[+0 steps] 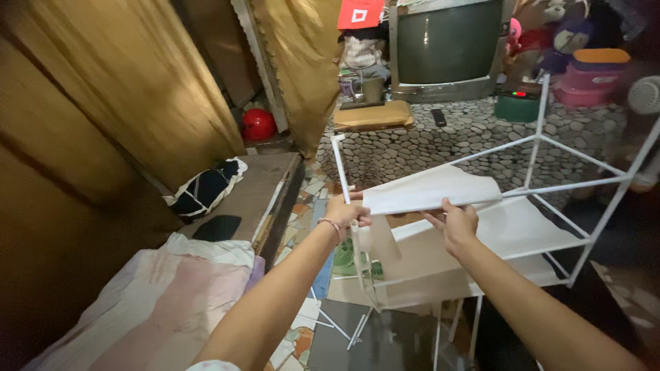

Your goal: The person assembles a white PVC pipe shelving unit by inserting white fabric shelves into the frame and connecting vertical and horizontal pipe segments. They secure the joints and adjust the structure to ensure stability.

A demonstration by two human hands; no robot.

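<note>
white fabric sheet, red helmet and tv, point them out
white fabric sheet [430,189], head view, middle of the panel held by both hands
red helmet [259,124], head view, its rounded top
tv [445,41], head view, centre of the dark screen

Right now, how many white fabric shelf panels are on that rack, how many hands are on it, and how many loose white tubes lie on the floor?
White fabric shelf panels: 3
Hands, left and right: 2
Loose white tubes on floor: about 3, partly hidden
Total: about 8
</note>
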